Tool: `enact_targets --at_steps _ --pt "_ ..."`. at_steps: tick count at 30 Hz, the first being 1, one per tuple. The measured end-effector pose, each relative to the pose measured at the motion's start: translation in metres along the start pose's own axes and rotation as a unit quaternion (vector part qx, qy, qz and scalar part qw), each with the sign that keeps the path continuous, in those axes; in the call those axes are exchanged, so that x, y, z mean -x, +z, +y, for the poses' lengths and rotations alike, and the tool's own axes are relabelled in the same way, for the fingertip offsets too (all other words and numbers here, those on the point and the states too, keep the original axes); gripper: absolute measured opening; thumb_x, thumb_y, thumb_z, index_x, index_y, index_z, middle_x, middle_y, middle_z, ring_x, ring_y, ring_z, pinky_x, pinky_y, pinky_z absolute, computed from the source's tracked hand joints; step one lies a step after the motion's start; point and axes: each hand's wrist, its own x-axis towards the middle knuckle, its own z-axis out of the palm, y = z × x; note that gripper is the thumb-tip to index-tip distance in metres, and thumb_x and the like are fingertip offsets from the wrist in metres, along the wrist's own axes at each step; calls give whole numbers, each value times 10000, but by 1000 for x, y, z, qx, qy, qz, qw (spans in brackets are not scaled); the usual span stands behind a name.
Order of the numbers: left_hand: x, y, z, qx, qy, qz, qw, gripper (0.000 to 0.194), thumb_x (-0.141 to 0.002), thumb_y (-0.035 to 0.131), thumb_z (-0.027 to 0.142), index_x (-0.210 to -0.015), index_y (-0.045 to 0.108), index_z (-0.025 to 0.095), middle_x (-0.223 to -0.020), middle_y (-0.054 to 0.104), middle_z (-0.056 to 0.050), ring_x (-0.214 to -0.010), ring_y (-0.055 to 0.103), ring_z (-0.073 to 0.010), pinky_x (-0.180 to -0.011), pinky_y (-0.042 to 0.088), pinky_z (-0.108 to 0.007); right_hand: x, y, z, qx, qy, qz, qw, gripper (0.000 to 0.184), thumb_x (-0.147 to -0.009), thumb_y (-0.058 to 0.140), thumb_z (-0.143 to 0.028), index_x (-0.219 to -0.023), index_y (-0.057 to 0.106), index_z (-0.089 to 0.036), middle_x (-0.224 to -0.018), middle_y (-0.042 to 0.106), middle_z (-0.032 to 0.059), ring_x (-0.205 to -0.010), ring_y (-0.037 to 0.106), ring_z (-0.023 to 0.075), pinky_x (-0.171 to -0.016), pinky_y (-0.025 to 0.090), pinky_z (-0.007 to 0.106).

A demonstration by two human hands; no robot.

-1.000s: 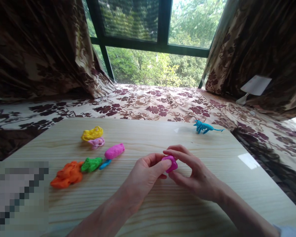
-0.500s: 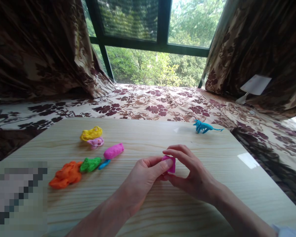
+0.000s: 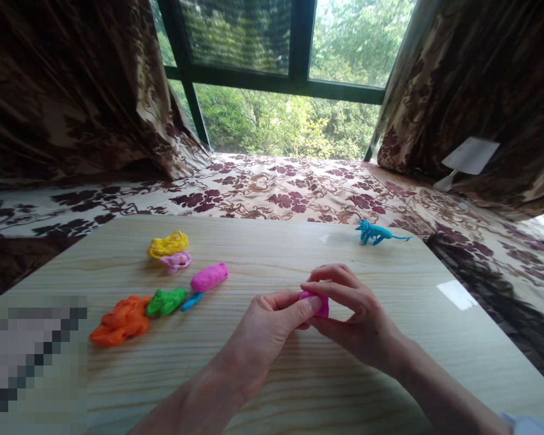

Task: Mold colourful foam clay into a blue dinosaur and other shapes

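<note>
A small lump of bright pink modelling clay (image 3: 323, 307) is between my two hands, just above the table. My left hand (image 3: 269, 323) pinches it, thumb on top and fingers curled behind. From the other side, my right hand (image 3: 362, 311) curves around the lump, its thumb at the lower edge and its fingertips at the upper edge. The fingers partly hide the clay's shape. To the left lie a thick pink clay roll (image 3: 209, 277), a thin blue clay piece (image 3: 192, 302), a green clay lump (image 3: 167, 301) and a larger orange clay lump (image 3: 121, 321).
Farther back on the wooden table (image 3: 263, 248) are a yellow clay lump (image 3: 167, 244) and a pale pink clay piece (image 3: 176, 261). A blue clay animal figure (image 3: 375, 232) stands at the back right. A white patch (image 3: 457, 294) lies near the right edge.
Both hands have shifted slightly to the right with the pink clay between them. The right fingers have closed in a little, and the lump looks slightly turned.
</note>
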Motion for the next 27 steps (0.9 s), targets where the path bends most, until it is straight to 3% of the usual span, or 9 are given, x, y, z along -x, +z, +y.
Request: enact_targets --at_steps 4,10,17,20,23,27 --pt "0 0 0 0 -7 2 1000 220 -781 591 314 -921 704 186 -830 646 -45 -873 518 -181 -784 376 -296 0 0 1 -4 -10 6 1000 329 -771 627 -147 -1080 609 -257 -998 569 49 -995 501 184 -856 435 329" --pt "0 3 1 22 -3 -4 1000 205 -792 580 296 -898 709 177 -794 639 -37 -803 501 -149 -763 377 -276 2 -1 -2 -26 28 -19 999 430 -759 645 -171 -1174 541 -217 -1135 499 84 -1059 481 194 -884 436 327" --pt "1 4 6 25 -12 -33 999 240 -793 580 317 -949 693 173 -829 646 -43 -843 508 -161 -795 388 -291 0 -1 -2 -19 12 -9 1000 276 -760 646 -171 -1027 624 -239 -989 568 54 -1018 500 194 -875 439 337" --pt "-1 3 8 57 -9 -35 998 269 -822 533 330 -965 690 165 -866 656 -66 -834 521 -165 -782 411 -300 0 -6 -2 -19 41 -19 999 430 -746 658 -183 -1156 550 -251 -1134 525 70 -1092 473 209 -916 423 356" --pt "-3 0 10 55 -2 -1 998 283 -817 536 352 -988 684 182 -912 660 -67 -857 534 -172 -777 421 -294 0 -12 -3 -46 81 -29 995 599 -718 686 -225 -1264 442 -268 -1260 450 76 -1124 465 217 -925 428 365" --pt "-4 -4 9 -39 15 35 999 296 -794 568 367 -1011 678 197 -865 675 -38 -821 546 -157 -769 406 -266 -3 -15 -3 -79 119 9 990 223 -828 568 -256 -1046 586 -214 -1056 566 64 -948 567 180 -797 492 315"
